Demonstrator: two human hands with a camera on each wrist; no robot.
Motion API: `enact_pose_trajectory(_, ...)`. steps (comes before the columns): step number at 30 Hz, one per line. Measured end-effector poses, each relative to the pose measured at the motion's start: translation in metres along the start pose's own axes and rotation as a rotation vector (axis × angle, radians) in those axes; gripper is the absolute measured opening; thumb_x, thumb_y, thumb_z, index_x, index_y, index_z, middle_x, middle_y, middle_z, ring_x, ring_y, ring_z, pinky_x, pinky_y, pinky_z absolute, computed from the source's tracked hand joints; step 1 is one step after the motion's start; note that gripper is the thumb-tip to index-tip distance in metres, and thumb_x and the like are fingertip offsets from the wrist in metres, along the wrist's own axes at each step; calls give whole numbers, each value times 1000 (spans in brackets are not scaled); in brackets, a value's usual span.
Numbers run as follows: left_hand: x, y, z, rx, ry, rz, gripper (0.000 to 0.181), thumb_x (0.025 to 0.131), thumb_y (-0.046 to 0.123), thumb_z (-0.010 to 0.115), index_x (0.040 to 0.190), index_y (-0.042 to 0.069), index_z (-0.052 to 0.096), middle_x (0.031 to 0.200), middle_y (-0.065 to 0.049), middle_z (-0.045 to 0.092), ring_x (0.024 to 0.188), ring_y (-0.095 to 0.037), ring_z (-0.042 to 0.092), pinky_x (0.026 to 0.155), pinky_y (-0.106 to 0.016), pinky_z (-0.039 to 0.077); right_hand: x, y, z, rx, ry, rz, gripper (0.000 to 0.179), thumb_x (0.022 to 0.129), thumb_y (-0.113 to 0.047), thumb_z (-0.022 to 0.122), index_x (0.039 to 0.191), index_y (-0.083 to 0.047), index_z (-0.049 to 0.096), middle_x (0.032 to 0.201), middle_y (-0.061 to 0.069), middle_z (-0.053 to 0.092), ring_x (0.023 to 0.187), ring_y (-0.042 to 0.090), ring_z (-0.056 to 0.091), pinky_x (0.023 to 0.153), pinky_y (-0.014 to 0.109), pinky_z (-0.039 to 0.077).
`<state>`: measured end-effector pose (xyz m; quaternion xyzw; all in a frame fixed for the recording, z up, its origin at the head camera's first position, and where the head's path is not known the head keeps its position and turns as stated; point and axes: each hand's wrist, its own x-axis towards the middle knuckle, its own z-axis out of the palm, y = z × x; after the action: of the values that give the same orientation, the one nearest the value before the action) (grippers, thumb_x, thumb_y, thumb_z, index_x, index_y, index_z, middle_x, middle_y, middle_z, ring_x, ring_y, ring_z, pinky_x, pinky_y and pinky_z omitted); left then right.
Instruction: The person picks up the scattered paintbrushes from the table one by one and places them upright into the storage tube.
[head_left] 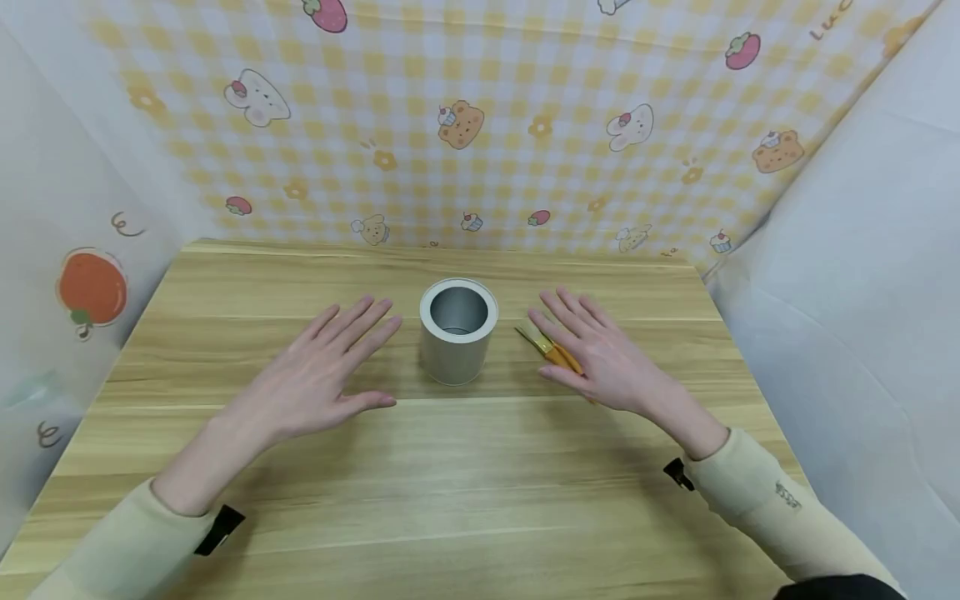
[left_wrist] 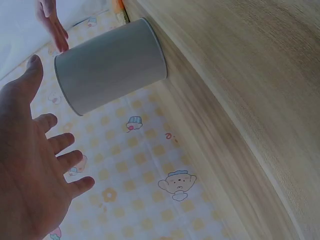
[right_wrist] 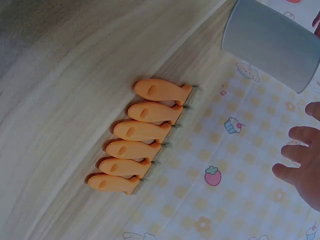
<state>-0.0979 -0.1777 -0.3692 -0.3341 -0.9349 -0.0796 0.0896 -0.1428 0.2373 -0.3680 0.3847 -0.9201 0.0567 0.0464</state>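
A grey cylindrical holder (head_left: 455, 358) stands upright in the middle of the table, its open top showing a bare metallic inside. To its left my left hand (head_left: 318, 379) hovers with fingers stretched out and thumb spread, holding nothing. Over on the other side, my right hand (head_left: 603, 358) is likewise spread, above several paintbrushes with orange handles. In the head view it hides most of those paintbrushes (head_left: 553, 350), leaving pale bristles and part of the handles showing. The right wrist view has the orange-handled paintbrushes (right_wrist: 141, 131) lying side by side in a row.
The wooden table (head_left: 450, 483) ends at a yellow checked cloth (head_left: 510, 83) hung behind it. White sheets (head_left: 847, 275) close off both sides. A small black clip-like piece (head_left: 220, 530) sits at the left cuff, another at the right cuff (head_left: 727, 467).
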Motion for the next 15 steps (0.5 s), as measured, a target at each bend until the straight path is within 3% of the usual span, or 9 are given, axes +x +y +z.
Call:
enact_pose_trajectory(5, 1, -1, 4, -12, 11, 6, 93, 93, 67, 59, 166, 23, 22, 173, -7, 23, 159, -33, 25, 128, -57, 23, 0, -1, 3, 34, 14, 29, 73, 103, -46, 58, 164, -20, 28, 171, 12, 26, 158, 37, 27, 126, 62, 26)
enact_pose_trajectory(10, 6, 0, 11, -22, 14, -11, 92, 94, 68, 58, 166, 24, 20, 174, -5, 19, 159, -32, 24, 129, -57, 21, 2, -1, 9, 81, 61, 76, 63, 104, -39, 61, 159, -17, 40, 162, 15, 44, 151, 39, 40, 117, 67, 38)
enact_pose_trajectory(15, 15, 3, 16, -53, 18, -49, 95, 94, 67, 59, 167, 22, 17, 174, -5, 18, 159, -32, 23, 129, -57, 22, 7, 2, 17, 107, 114, 108, 57, 102, -35, 64, 154, -15, 49, 152, 14, 56, 142, 39, 52, 112, 61, 47)
